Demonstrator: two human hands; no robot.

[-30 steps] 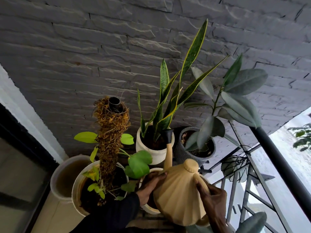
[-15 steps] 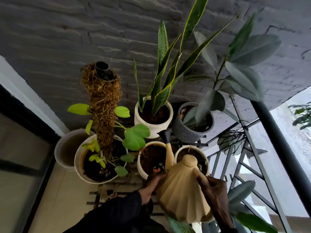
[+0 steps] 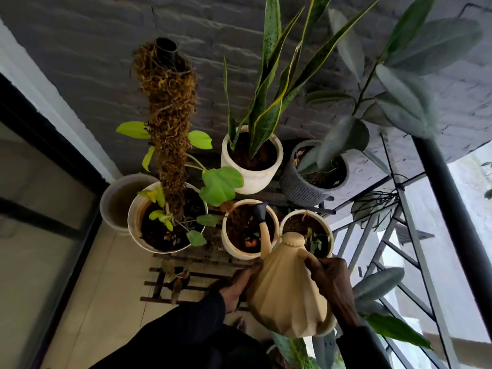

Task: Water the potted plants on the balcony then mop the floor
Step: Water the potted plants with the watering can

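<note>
Holding the cream watering can (image 3: 287, 294) in both hands, I've got my left hand (image 3: 239, 284) cupped against its ribbed side and my right hand (image 3: 332, 283) wrapped round the handle side. Its black spout tip (image 3: 259, 210) hangs over the soil of the small cream pot (image 3: 234, 246) at the front of the slatted plant stand (image 3: 186, 275).

Biggest container first: the wide white pot (image 3: 135, 225) at the stand's left end, dark soil, a shaggy moss pole (image 3: 170, 123) and broad green leaves. Behind it, an empty-looking pale pot (image 3: 114, 198). At the back edge, a white pot (image 3: 253, 179) with a tall snake plant (image 3: 269, 102), and beside it a grey textured pot (image 3: 295, 187) with a grey-green leafy plant. Near the spout, another small cream pot (image 3: 290, 222) with a tiny seedling.

Pale floor tiles (image 3: 101, 302) below, grey brick wall (image 3: 80, 62) behind, black railing (image 3: 452, 209) on the right.
</note>
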